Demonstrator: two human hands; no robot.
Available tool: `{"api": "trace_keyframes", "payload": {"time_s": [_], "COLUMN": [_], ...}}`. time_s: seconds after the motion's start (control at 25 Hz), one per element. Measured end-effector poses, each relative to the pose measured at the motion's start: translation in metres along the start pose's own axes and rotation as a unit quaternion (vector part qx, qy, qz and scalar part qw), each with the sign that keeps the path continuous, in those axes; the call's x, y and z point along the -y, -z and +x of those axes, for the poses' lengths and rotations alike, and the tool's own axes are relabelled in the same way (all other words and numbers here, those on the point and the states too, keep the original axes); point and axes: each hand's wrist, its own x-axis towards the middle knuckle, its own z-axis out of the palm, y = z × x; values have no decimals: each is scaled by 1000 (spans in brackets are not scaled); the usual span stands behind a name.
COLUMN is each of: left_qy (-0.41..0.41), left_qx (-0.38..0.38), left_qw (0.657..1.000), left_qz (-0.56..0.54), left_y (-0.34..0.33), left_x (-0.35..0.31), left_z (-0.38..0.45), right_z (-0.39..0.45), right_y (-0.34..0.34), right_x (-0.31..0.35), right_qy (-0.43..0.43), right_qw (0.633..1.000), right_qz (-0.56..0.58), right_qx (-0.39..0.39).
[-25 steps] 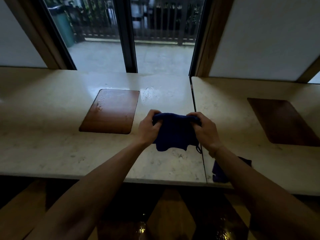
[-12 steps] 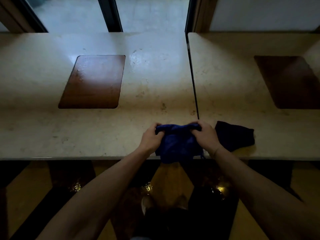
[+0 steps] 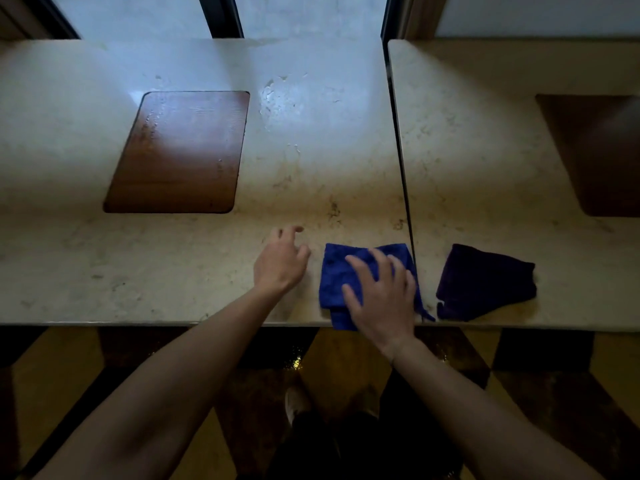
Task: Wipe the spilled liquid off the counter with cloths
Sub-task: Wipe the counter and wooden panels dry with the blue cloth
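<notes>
Currently: blue cloth [image 3: 349, 271] flat at surface [image 3: 173, 265] near edge, right hand [image 3: 381, 296] fingers spread upon it, left hand [image 3: 280, 261] beside, fingers loosely curled, empty; step, wipe start; next, push toward far-edge spilled liquid [image 3: 280, 98].

The blue cloth [image 3: 349, 271], held up by both hands before, now lies flat at the desk [image 3: 173, 271] edge; right hand [image 3: 381, 299] presses it, left hand [image 3: 280, 265] has let go.

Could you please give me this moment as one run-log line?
right hand: flat on blue cloth | left hand: empty | dark cloth: untouched | spill: unwiped
</notes>
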Motion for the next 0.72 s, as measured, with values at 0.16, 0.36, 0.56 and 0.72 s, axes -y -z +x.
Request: {"api": "trace_keyframes", "payload": {"time_s": [0.16,0.36,0.56,0.72], "left_qy": [28,42,53,43], "left_qx": [-66,-84,-63,-48], "left_qw": [996,989,986,984], "left_qz": [55,118,143,168], "left_y": [34,78,115,126], "left_x": [45,87,125,144], "left_z": [45,102,175,239], "right_z": [10,25,91,171], "right_y": [-33,-50,-53,-58], "right_x": [4,13,30,29], "right_qy": [-34,-84,-136,-128], "right_qw": [994,987,979,982], "right_qz": [-52,-99,-109,-100], "right_qx": [85,93,102,99]}}
